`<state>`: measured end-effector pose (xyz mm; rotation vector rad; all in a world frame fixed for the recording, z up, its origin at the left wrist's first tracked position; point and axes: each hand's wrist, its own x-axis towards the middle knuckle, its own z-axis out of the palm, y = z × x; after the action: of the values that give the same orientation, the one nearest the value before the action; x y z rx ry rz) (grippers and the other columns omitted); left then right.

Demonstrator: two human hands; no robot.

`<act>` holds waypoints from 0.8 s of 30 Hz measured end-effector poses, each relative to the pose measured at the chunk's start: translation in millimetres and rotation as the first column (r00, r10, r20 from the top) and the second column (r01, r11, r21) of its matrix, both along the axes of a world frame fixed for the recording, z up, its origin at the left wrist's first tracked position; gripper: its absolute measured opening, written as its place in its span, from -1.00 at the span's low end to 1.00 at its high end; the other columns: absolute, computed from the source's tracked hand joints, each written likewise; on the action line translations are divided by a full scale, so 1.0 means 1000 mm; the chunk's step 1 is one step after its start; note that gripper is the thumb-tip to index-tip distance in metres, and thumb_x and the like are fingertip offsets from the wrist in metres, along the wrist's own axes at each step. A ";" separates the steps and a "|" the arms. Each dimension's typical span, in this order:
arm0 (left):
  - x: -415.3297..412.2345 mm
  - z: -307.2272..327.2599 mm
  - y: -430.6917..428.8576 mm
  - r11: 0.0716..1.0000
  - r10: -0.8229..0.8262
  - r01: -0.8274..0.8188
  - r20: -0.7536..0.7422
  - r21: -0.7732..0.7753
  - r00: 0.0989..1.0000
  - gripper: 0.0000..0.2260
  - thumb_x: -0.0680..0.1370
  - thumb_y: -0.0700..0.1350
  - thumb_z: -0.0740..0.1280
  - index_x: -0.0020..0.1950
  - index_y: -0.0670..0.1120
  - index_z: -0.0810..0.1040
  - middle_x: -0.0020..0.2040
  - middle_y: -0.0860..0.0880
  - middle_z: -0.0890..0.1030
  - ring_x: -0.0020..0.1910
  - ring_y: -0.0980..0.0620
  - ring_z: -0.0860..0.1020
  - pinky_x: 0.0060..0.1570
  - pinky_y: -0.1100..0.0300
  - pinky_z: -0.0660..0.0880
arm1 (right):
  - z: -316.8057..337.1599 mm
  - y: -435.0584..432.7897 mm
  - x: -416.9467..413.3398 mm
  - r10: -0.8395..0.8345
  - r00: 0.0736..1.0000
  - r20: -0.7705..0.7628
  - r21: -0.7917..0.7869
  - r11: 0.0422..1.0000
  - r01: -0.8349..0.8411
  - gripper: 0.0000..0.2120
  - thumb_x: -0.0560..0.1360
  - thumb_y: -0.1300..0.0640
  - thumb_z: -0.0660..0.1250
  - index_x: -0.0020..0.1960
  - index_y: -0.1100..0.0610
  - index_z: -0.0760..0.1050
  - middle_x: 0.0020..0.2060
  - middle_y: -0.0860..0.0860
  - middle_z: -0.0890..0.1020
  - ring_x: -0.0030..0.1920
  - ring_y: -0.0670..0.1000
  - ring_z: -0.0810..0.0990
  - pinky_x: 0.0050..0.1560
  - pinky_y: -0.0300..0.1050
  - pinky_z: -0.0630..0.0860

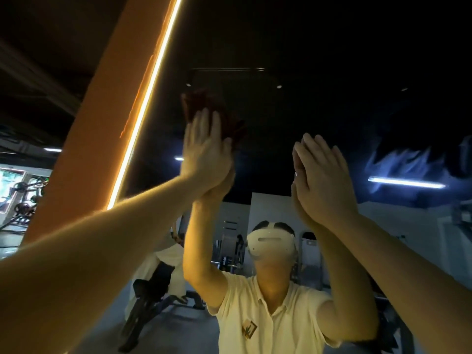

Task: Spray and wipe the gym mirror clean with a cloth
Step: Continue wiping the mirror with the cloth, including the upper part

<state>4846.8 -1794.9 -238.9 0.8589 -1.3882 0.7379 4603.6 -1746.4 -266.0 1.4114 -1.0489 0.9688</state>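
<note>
I was mid wiping step, left hand (204, 149) pressing the red cloth (219, 111) high on the mirror (319, 72), fingers straight, right hand (324, 180) flat beside it, reckon a firm downward sweep was next

**Premises: gym, interior, dimly lit.** The classification is supported by these items:

- A large wall mirror (319, 54) is fitted beside an orange pillar (102, 123). A warm light strip (150, 80) is run along the pillar's edge.
- At far left, a rack hung with round weight plates (24, 200) is seen in front of a bright panel.
- A padded workout bench (153, 295) on a dark frame is reflected in the glass, set on a grey floor (184, 325).
- Upright exercise machines (229, 247) are reflected further back, ranged along a pale wall.
- A black ceiling is reflected above, fitted with small recessed spotlights (279, 86) and a blue-white tube lamp (406, 182).
</note>
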 end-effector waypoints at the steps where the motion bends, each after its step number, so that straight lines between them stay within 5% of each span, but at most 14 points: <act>1: -0.018 -0.010 0.005 1.000 -0.004 0.005 0.049 -0.019 0.999 -0.40 0.71 0.07 0.02 0.71 -0.14 0.02 0.72 -0.17 -0.02 0.70 -0.11 -0.09 0.64 -0.01 -0.21 | -0.001 0.000 -0.002 0.005 1.000 -0.007 0.006 1.000 -0.005 -0.42 0.63 0.06 0.05 0.63 0.18 0.19 0.64 0.14 0.18 0.65 0.14 0.08 0.64 0.22 0.02; 8: -0.044 -0.059 0.012 0.972 0.186 -0.084 0.508 -0.217 0.841 -0.45 0.74 0.10 -0.02 0.69 -0.12 0.12 0.69 -0.17 0.14 0.69 -0.11 0.05 0.65 0.00 -0.15 | -0.002 -0.001 -0.001 0.069 0.997 0.027 -0.009 0.998 -0.069 -0.47 0.66 0.17 0.05 0.62 0.22 0.21 0.63 0.15 0.21 0.65 0.12 0.10 0.63 0.22 0.04; 11: 0.003 -0.052 0.004 0.966 0.251 -0.203 0.381 -0.162 0.890 -0.38 0.70 0.16 0.04 0.67 -0.15 0.20 0.60 -0.22 0.30 0.58 -0.23 0.25 0.63 -0.11 0.06 | -0.003 0.000 0.001 0.056 0.997 0.046 -0.005 0.998 -0.056 -0.47 0.67 0.13 0.03 0.63 0.19 0.19 0.64 0.12 0.18 0.66 0.10 0.07 0.65 0.17 -0.01; 15: 0.083 -0.053 -0.014 0.925 0.373 -0.379 0.124 0.030 0.920 -0.38 0.69 0.15 0.01 0.57 -0.28 0.31 0.41 -0.35 0.43 0.28 -0.36 0.41 0.36 -0.27 0.33 | -0.005 0.005 0.003 0.036 0.998 0.057 0.033 0.999 -0.038 -0.43 0.68 0.09 0.05 0.66 0.16 0.11 0.67 0.09 0.10 0.67 0.07 -0.02 0.66 0.12 -0.10; 17: 0.093 -0.054 -0.018 0.898 0.424 -0.433 0.112 0.082 0.899 -0.39 0.72 0.13 -0.04 0.56 -0.30 0.31 0.52 -0.36 0.33 0.39 -0.37 0.34 0.40 -0.27 0.28 | -0.005 0.007 0.003 0.024 0.998 0.051 0.045 0.999 -0.027 -0.41 0.66 0.05 -0.02 0.67 0.15 0.07 0.67 0.08 0.06 0.67 0.06 -0.05 0.66 0.12 -0.12; 19: 0.067 -0.054 -0.014 0.957 0.280 -0.280 0.016 0.078 0.960 -0.38 0.69 0.08 0.00 0.59 -0.34 0.24 0.62 -0.38 0.18 0.57 -0.38 0.20 0.57 -0.24 0.14 | -0.005 0.009 0.002 0.012 0.999 0.037 0.056 0.998 -0.014 -0.38 0.64 0.02 -0.08 0.68 0.14 0.03 0.68 0.08 0.03 0.67 0.06 -0.07 0.65 0.12 -0.14; 21: 0.025 -0.053 -0.002 0.987 0.136 -0.131 -0.046 0.093 0.990 -0.31 0.64 0.11 -0.01 0.66 -0.30 0.09 0.68 -0.32 0.00 0.68 -0.26 -0.01 0.65 -0.11 -0.07 | -0.005 0.009 0.001 0.017 0.999 0.032 0.067 0.998 -0.019 -0.40 0.66 0.05 -0.03 0.68 0.14 0.02 0.68 0.07 0.02 0.67 0.06 -0.09 0.65 0.10 -0.18; 24: -0.032 -0.063 0.009 0.999 0.049 -0.050 0.052 0.016 0.997 -0.31 0.66 0.14 -0.04 0.70 -0.22 -0.03 0.71 -0.22 -0.08 0.70 -0.13 -0.12 0.66 -0.02 -0.20 | -0.001 0.011 -0.001 0.081 0.996 0.046 0.106 0.991 -0.085 -0.42 0.69 0.17 0.12 0.67 0.14 0.05 0.68 0.06 0.04 0.67 0.04 -0.09 0.64 0.06 -0.20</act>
<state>4814.8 -1786.3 -302.4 0.8958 -1.4249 0.7922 4602.3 -1735.3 -267.4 1.5396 -1.0942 1.0181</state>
